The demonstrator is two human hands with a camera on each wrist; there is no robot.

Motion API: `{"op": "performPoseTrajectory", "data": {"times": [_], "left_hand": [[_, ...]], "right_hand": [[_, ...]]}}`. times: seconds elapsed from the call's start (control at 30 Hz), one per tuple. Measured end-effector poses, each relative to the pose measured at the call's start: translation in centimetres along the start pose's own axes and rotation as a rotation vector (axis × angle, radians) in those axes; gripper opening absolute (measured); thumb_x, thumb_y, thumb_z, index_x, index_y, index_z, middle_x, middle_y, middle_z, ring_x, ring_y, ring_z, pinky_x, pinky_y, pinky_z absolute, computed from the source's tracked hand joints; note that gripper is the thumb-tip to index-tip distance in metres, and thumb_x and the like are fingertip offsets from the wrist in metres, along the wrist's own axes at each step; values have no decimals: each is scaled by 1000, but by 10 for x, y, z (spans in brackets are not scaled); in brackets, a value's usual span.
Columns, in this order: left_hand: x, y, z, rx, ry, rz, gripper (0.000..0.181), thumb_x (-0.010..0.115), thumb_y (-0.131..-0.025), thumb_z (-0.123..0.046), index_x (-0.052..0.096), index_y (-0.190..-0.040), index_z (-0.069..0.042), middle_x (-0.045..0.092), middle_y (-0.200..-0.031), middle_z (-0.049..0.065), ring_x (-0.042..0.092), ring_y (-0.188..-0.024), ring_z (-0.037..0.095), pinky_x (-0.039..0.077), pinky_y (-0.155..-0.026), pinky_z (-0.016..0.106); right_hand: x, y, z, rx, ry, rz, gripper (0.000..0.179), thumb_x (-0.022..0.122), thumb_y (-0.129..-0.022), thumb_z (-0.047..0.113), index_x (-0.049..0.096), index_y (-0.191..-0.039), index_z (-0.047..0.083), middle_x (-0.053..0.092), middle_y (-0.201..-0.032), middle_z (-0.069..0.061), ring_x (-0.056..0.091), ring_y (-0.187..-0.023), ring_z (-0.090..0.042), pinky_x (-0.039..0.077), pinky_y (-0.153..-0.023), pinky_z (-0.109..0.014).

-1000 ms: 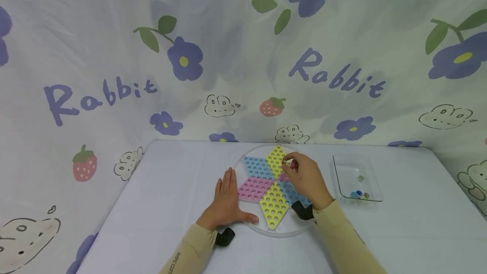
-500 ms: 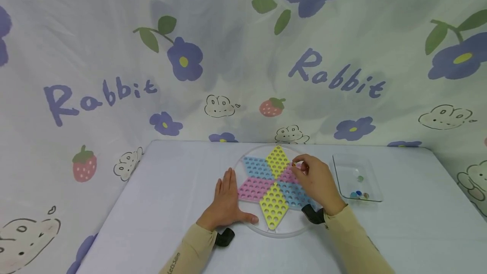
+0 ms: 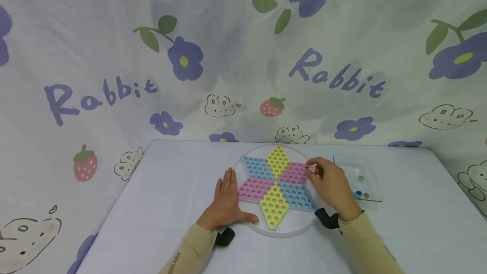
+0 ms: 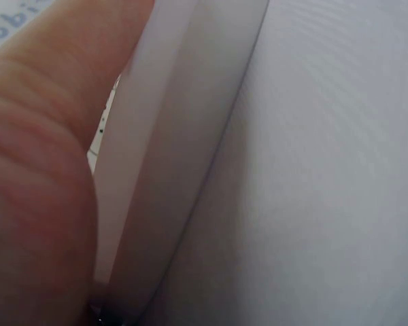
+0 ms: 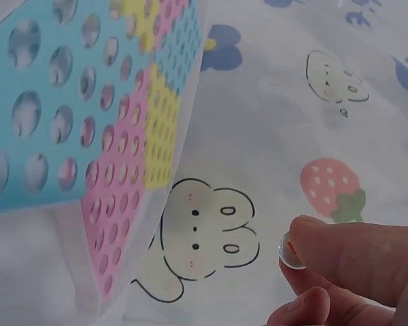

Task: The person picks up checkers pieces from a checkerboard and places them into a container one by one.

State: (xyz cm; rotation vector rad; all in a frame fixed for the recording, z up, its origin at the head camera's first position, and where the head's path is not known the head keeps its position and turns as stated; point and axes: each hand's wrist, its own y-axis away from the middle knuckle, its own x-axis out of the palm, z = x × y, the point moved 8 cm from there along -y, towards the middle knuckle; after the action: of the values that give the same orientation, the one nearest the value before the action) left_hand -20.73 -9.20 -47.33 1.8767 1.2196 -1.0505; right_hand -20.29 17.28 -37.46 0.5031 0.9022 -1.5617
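Note:
A round clear Chinese checkers board [image 3: 279, 235] lies on the table, its star made of pink, yellow and blue sections full of holes. My left hand [image 3: 227, 202] rests at the board's left rim, fingers straight and thumb spread along the near edge. In the left wrist view, the thumb side of that hand touches the pale rim [image 4: 160, 163]. Over the board's right edge, by the tip of the far right pink section, my right hand [image 3: 332, 185] pinches a clear glass marble [image 5: 287, 252] with a reddish streak between thumb and finger.
Right of the board stands a clear rectangular tray [image 3: 370, 201], partly hidden by the right hand. It holds a greenish marble [image 3: 360, 179] and a few others, among them a blue marble [image 3: 359, 193]. A printed curtain [image 3: 243, 54] hangs behind the table.
My right hand has moved to the right across the board, from the far yellow section past the pink one, with the marble still pinched. The left hand has stayed in place.

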Motion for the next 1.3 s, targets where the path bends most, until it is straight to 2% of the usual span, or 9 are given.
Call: {"op": "performPoseTrajectory", "data": {"times": [1.0,1.3], "left_hand": [[0,0,-1,-8,6,6,151,69,-45,-80,-7,-145,4,-9,-153,20,-7,-141,29,-2,-111,48],[0,0,0,-8,4,5,152,68,-44,-80,-8,-145,3,-8,-153,20,-6,-141,30,-2,-111,48]], "right_hand": [[-29,17,-32,-24,54,-56,15,66,-86,15,66,-99,6,47,-69,-1,40,-59,-14,33,-46,-23],[-38,22,-44,-3,74,-60,17,65,-87,17,65,-100,5,47,-69,-1,41,-60,-14,32,-46,-23]]}}
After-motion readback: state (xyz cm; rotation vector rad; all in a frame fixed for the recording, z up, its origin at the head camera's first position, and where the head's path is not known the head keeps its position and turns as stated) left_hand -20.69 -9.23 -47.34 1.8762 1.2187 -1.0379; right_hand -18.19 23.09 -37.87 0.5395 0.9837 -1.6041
